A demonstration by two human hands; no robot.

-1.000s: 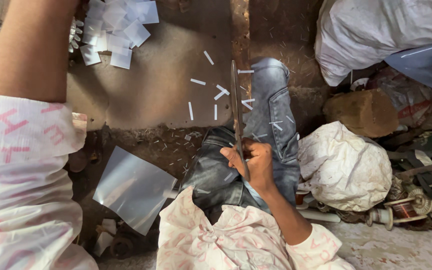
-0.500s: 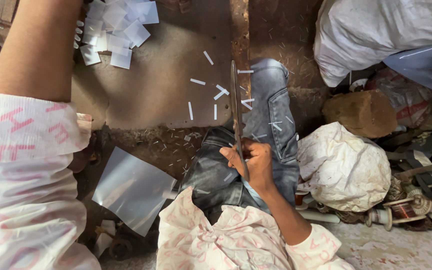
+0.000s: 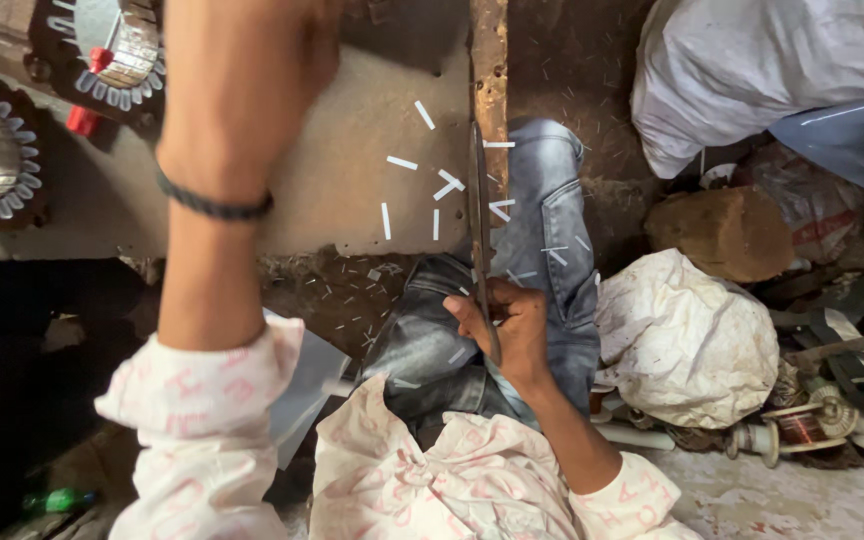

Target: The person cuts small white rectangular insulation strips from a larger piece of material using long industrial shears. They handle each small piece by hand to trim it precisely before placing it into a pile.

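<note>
The right hand [image 3: 505,322] is closed around the blade [image 3: 479,215] handle above the knee. The left hand [image 3: 287,40] reaches up over the board [image 3: 342,190]; its grip can't be told. Paper strips [image 3: 420,172] scatter the board, sacks [image 3: 682,340] alongside.

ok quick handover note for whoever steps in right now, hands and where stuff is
Right hand: closed on the handle of the long dark metal cutter blade, which lies along the rusty metal bar.
Left hand: raised toward the top of the view, mostly out of frame, holding unclear.
Done: short white cut strips lie scattered on the grey board and the jeans.
Left: cannot tell.
</note>
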